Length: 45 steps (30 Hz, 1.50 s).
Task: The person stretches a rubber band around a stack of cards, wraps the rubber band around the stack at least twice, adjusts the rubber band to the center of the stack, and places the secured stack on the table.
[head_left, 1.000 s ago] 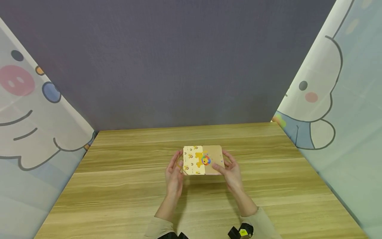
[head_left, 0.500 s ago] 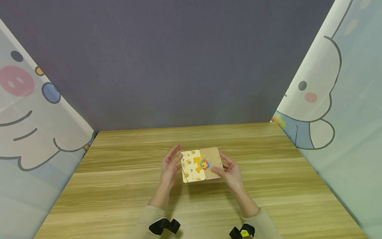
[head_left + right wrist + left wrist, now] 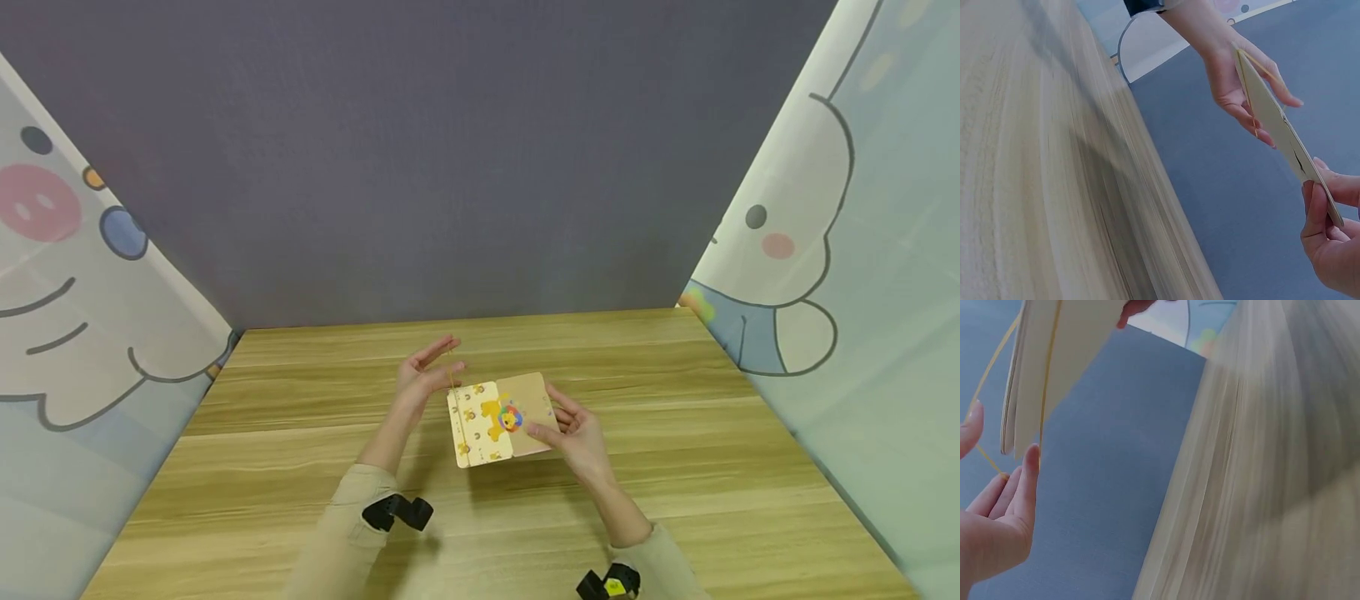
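Note:
A small notebook [image 3: 491, 437] with a cream, bear-patterned left part and a tan right part bearing a lion picture is held above the table. My right hand [image 3: 583, 442] grips its right edge, thumb on the front and fingers behind, as the right wrist view also shows. At its left side, a thin yellow elastic band [image 3: 1052, 359] runs along the cover and is stretched out away from the edge. My left hand [image 3: 420, 377] stands beyond the notebook's upper left corner, thumb and fingers spread, the band hooked over them.
Below lies a wood-grain table [image 3: 300, 483], with shadows of both arms on it. A dark grey panel [image 3: 465, 167] rises at the back edge. Cartoon-printed sheets [image 3: 795, 233] flank both sides. Black straps [image 3: 397, 511] sit on both sleeves.
My left hand has moved from the notebook's left edge up and to the left, drawing the elastic band outward. The notebook has tilted, its left side lower, while my right hand keeps its grip.

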{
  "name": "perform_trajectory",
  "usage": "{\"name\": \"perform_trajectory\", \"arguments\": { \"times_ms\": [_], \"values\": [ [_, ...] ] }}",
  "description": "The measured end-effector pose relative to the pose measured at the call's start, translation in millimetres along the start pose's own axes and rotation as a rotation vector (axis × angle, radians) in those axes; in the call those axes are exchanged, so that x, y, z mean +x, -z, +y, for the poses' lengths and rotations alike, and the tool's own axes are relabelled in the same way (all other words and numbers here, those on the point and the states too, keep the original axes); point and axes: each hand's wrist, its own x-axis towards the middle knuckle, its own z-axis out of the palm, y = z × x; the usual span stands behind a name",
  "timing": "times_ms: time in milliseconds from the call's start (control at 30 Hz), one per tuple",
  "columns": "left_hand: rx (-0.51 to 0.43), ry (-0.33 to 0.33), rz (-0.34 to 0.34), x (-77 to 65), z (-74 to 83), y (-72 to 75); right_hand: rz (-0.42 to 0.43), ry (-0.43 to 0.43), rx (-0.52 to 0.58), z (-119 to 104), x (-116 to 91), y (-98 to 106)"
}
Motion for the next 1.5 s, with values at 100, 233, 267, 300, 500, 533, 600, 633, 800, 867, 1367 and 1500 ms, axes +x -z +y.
{"name": "perform_trajectory", "arguments": {
  "times_ms": [100,233,267,300,500,533,600,633,800,867,1367,1500],
  "values": [
    [-0.037,0.017,0.035,7.6,3.0,0.4,-0.002,0.018,0.0,0,0,-1],
    [-0.063,0.074,0.088,17.7,8.1,-2.0,0.007,0.035,-0.011,0,-1,-2],
    [-0.071,0.094,0.097,20.1,9.5,-2.6,0.009,0.039,-0.021,0,-1,-2],
    [-0.079,0.114,0.106,22.5,11.0,-2.9,0.012,0.047,-0.033,1,0,-2],
    [-0.161,0.292,0.127,32.9,20.3,-1.8,0.03,0.118,-0.121,6,0,-1],
    [-0.164,0.321,0.119,34.0,21.7,-1.6,0.032,0.131,-0.131,7,0,-1],
    [-0.139,0.372,0.088,35.7,23.8,-1.0,0.036,0.145,-0.145,9,0,0],
    [-0.106,0.392,0.061,36.5,24.8,-0.7,0.039,0.148,-0.15,10,0,0],
    [0.134,0.458,-0.085,39.8,28.1,0.7,0.042,0.142,-0.149,13,1,2],
    [0.218,0.478,-0.151,40.6,30.7,1.1,0.038,0.135,-0.144,10,0,2],
    [0.197,0.547,-0.47,43.7,45.8,2.8,0.045,0.124,-0.126,14,-1,4],
    [0.166,0.553,-0.48,43.9,47.6,1.8,0.047,0.122,-0.136,14,0,5]
  ]
}}
